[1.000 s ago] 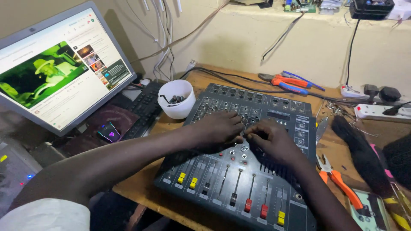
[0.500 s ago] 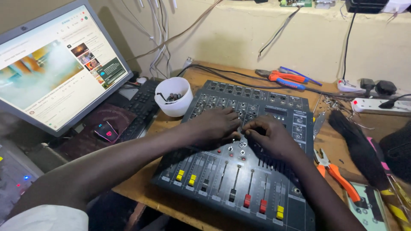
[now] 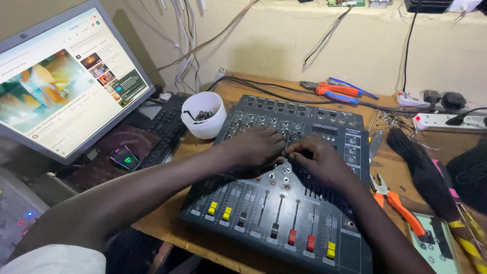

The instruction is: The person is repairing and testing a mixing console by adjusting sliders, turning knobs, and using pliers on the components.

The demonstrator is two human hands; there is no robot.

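Left hand (image 3: 252,151) palm-down, right hand (image 3: 319,161) beside it, fingertips seemingly pinching

mixer knobs (image 3: 284,161) hidden under hands (image 3: 289,155), monitor (image 3: 61,86) cropped left

Wooden table (image 3: 238,89) carries mixer (image 3: 304,213), white cup (image 3: 205,115), pliers (image 3: 332,89).

Lighting: dim, warm room light, fairly even over my worktop (image 3: 238,91). Brightest source: the monitor (image 3: 66,86) at left, its screen slightly washed out. Shadows: soft, under my forearms at near left. Focus: sharp centre; corners stretched, near edge blurred.
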